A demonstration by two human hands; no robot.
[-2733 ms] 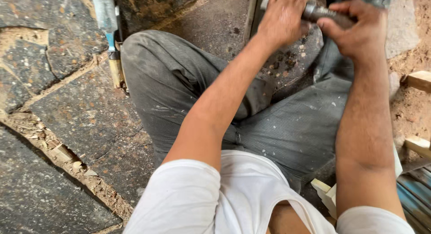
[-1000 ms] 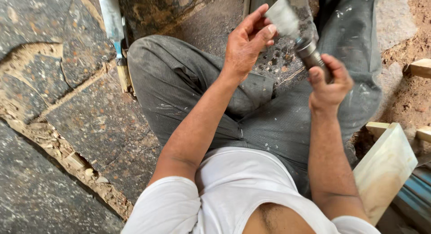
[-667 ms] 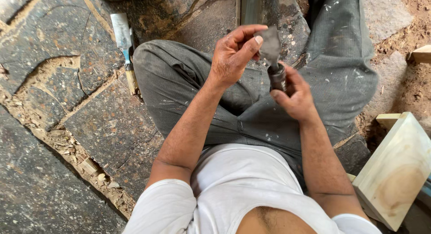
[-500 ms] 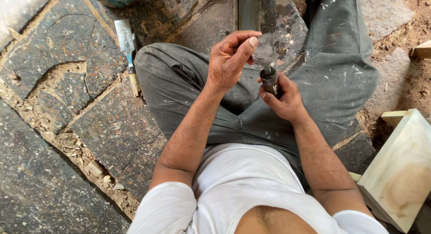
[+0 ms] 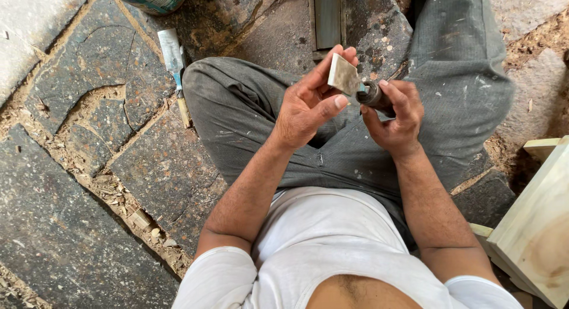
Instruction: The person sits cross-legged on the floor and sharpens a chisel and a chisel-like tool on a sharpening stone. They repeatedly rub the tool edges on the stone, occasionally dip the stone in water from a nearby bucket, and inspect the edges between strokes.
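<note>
Both hands have drawn in closer to the body than they were 0.5 s ago, and the small pale square piece [image 5: 343, 74] now shows its flat face more fully. Left hand [image 5: 308, 104] pinches that square between thumb and 2 or 3 fingertips, holding it upright over the lap. Right hand [image 5: 396, 110] is clenched around a dark round-headed tool [image 5: 372, 95], whose end touches the square's right edge. So the work is now held steady at lap height, tool against piece, over the grey trousers [image 5: 237, 116]. On the stone floor [image 5: 71, 226] to the left lies a chisel with a pale blade [image 5: 173, 64], well apart from the hands. A light wooden block [image 5: 533, 226] sits at the right.
</note>
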